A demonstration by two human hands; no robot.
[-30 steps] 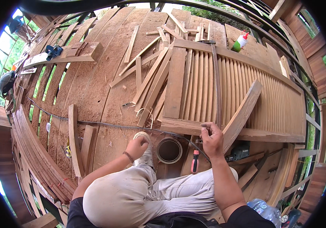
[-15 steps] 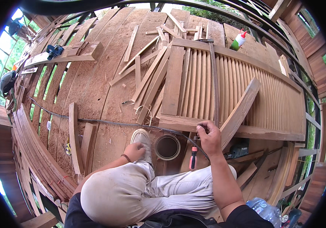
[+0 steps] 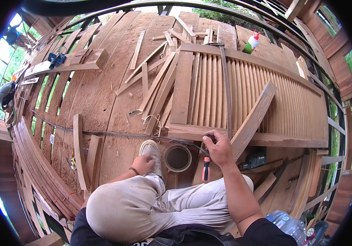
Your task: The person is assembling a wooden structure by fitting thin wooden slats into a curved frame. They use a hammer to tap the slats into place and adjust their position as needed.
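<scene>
Red-handled screwdriver [image 3: 206, 169] lies just below right hand [image 3: 219, 148] — its grip seemingly curled, empty.

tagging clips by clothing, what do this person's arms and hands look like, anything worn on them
Both forearms are bare, with no gloves on either hand. The left hand has a thin dark beaded bracelet round its wrist. The right hand wears nothing that shows; a black short sleeve covers that upper arm.
</scene>
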